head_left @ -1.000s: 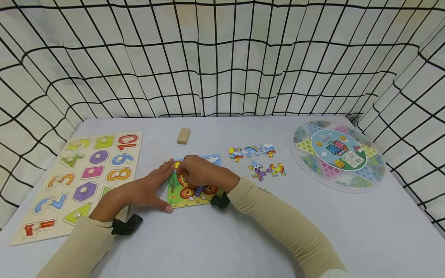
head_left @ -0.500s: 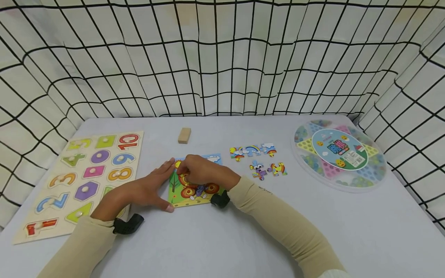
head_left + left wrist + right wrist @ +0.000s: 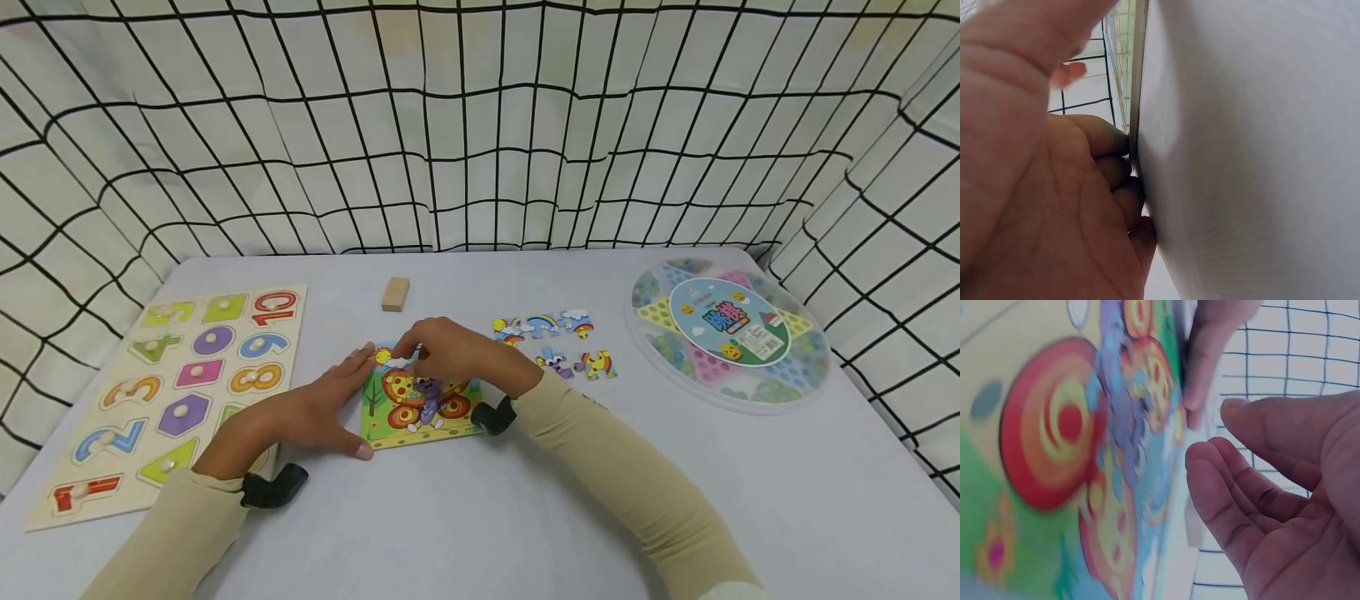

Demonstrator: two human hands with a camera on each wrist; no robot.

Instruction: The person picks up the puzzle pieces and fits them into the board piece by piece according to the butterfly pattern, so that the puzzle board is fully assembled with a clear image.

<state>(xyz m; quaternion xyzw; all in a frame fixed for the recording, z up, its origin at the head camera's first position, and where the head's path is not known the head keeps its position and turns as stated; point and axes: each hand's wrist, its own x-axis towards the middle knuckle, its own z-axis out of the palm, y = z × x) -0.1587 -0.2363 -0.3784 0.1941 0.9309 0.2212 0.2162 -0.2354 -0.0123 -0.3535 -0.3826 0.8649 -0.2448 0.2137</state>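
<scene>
A jigsaw board (image 3: 408, 421) printed with a butterfly lies on the table between both hands; it fills the left of the right wrist view. My left hand (image 3: 311, 412) rests along its left side, fingers stretched towards the top corner, thumb at the lower corner. In the left wrist view the fingertips meet the thin edge (image 3: 1138, 81) of the board. Over the board's upper part hovers my right hand (image 3: 461, 358), hiding the top right area. The right wrist view shows this hand's thumb (image 3: 1266, 425) apart from its bent fingers, with nothing between them.
Loose jigsaw pieces (image 3: 542, 327) lie right of the board, several of them, partly behind the right wrist. A wooden block (image 3: 395, 295) sits behind. At left is a number-and-shape puzzle board (image 3: 161, 387); at right, a round clear bead case (image 3: 731, 325). Black netting (image 3: 465, 158) surrounds the table.
My right hand has lifted from the board and shifted slightly right and away, its fingers parting and uncovering the butterfly's middle. My left hand stays in place.
</scene>
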